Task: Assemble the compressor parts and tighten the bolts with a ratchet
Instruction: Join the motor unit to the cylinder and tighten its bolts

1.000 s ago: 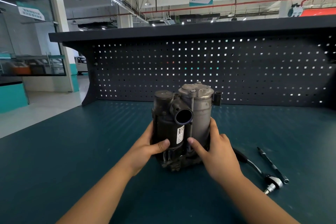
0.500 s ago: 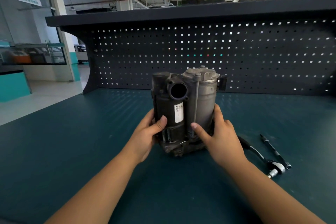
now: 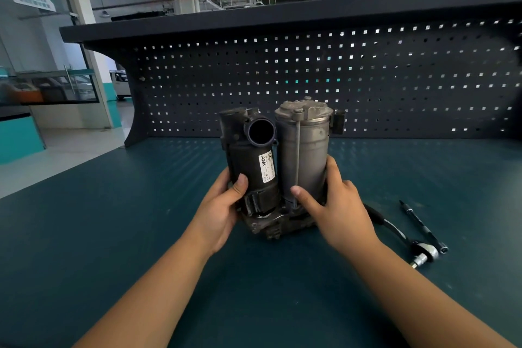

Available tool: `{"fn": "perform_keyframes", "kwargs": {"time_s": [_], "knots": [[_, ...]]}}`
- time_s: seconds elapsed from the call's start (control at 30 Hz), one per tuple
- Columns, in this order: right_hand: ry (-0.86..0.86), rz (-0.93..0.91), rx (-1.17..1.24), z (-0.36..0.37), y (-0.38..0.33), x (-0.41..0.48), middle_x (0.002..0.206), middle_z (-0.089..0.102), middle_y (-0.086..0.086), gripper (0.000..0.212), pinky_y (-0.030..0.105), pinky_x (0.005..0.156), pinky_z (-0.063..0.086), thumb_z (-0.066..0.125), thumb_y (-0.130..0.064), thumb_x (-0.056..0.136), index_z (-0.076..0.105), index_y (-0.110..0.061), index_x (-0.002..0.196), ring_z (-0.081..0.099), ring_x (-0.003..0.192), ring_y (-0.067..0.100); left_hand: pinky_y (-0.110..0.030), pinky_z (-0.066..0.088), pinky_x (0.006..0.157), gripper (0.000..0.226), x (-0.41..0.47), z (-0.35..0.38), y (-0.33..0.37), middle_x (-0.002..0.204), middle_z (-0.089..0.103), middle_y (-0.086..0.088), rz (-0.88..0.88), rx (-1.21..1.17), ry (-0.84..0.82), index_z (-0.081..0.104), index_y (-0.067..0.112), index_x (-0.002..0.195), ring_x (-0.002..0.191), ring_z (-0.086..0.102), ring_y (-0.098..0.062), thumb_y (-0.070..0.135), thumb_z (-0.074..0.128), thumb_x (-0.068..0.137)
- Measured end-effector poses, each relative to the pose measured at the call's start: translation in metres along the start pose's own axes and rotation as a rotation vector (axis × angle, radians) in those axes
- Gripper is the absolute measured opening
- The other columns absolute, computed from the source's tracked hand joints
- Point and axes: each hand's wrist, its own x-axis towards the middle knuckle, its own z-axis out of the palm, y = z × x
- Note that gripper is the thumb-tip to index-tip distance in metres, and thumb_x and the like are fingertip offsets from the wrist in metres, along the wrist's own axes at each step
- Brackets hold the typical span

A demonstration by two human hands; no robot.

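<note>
compressor [image 3: 282, 206]: upright, likely for bolt access;
left hand [image 3: 223, 212]: curled round black cylinder [image 3: 245, 164], steadying;
right hand [image 3: 339, 212]: clasping grey canister [image 3: 308, 161];
ratchet [image 3: 421, 248]: nearby, untouched

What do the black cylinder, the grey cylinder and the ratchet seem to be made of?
The black cylinder is perhaps painted metal or plastic: matte, dusty, with a paper label. The grey cylinder is likely bare aluminium: dull, scuffed surface. The ratchet has a steel head, judging by bright reflections; its handle looks like black rubber or plastic.
</note>
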Motion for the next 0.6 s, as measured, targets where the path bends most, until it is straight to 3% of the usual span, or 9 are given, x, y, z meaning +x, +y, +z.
{"fn": "perform_keyframes", "kwargs": {"time_s": [0.1, 0.27, 0.4, 0.5, 0.6], "knots": [[-0.001, -0.001, 0.005, 0.000, 0.000, -0.001, 0.090, 0.044, -0.005, 0.093, 0.033, 0.070, 0.036, 0.038, -0.075, 0.069, 0.009, -0.033, 0.147, 0.041, 0.102, 0.017, -0.041, 0.044, 0.097, 0.051, -0.003, 0.001, 0.000, 0.122, 0.063, 0.003, 0.034, 0.099, -0.003, 0.054, 0.028, 0.122, 0.114, 0.058, -0.016, 0.038, 0.063, 0.072], [0.006, -0.014, 0.009, 0.000, 0.000, 0.000, 0.086, 0.043, -0.009, 0.092, 0.033, 0.070, 0.037, 0.039, -0.074, 0.069, 0.011, -0.032, 0.146, 0.039, 0.098, 0.013, -0.039, 0.042, 0.102, 0.051, -0.007, 0.000, -0.002, 0.123, 0.059, 0.019, 0.071, 0.284, -0.008, 0.052, 0.055, 0.112, 0.117, 0.054, -0.005, 0.055, 0.070, 0.065], [0.003, -0.011, 0.006, -0.001, -0.001, -0.001, 0.086, 0.043, -0.009, 0.091, 0.033, 0.070, 0.037, 0.040, -0.073, 0.070, 0.011, -0.032, 0.146, 0.040, 0.097, 0.013, -0.040, 0.042, 0.102, 0.050, -0.009, 0.000, -0.001, 0.123, 0.060, 0.017, 0.051, 0.280, -0.030, 0.052, 0.047, 0.117, 0.117, 0.055, -0.007, 0.050, 0.068, 0.070], [0.005, -0.013, 0.012, -0.001, -0.001, -0.001, 0.084, 0.042, -0.011, 0.090, 0.033, 0.069, 0.037, 0.040, -0.073, 0.069, 0.012, -0.034, 0.145, 0.039, 0.095, 0.013, -0.025, 0.041, 0.098, 0.046, -0.009, 0.006, 0.002, 0.118, 0.061, 0.016, 0.147, 0.411, 0.101, 0.050, 0.035, 0.120, 0.115, 0.054, -0.003, 0.047, 0.066, 0.078], [0.000, -0.010, 0.008, -0.001, -0.001, -0.001, 0.086, 0.044, -0.008, 0.091, 0.033, 0.069, 0.039, 0.039, -0.075, 0.069, 0.011, -0.034, 0.145, 0.041, 0.095, 0.013, -0.004, 0.036, 0.088, 0.063, -0.008, 0.019, 0.004, 0.122, 0.047, 0.024, 0.276, 0.602, 0.241, 0.032, 0.024, 0.135, 0.111, 0.046, 0.013, 0.029, 0.066, 0.082]]}}
